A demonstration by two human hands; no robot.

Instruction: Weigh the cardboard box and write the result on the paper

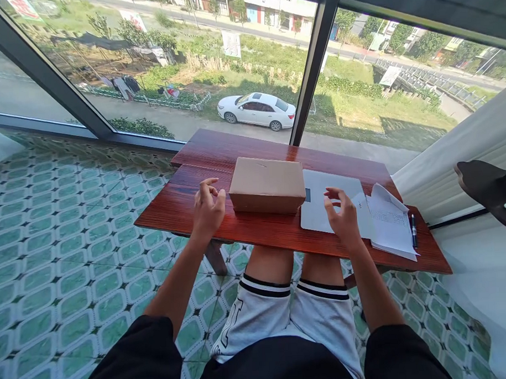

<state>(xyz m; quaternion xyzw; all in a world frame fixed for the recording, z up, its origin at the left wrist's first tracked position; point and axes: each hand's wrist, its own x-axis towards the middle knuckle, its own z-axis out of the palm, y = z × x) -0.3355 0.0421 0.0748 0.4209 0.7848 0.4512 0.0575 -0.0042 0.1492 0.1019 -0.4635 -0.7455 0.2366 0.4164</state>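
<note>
A closed brown cardboard box (266,179) sits on the dark red wooden table (187,200) in front of me. Just left of it, my left hand (209,208) hovers with curled fingers apart, holding nothing. My right hand (340,211) is held over a silver laptop (314,209), thumb and fingers parted, with nothing in it. The laptop is shut and lies flat, its left edge close against the box. Neither hand touches the box.
White papers (389,220) with writing lie right of the laptop, their top sheet curling up. Beside them is a black pen (413,231) near the table's right end. Large windows rise behind the table; a white curtain (466,232) hangs at the right, near a dark object (487,189).
</note>
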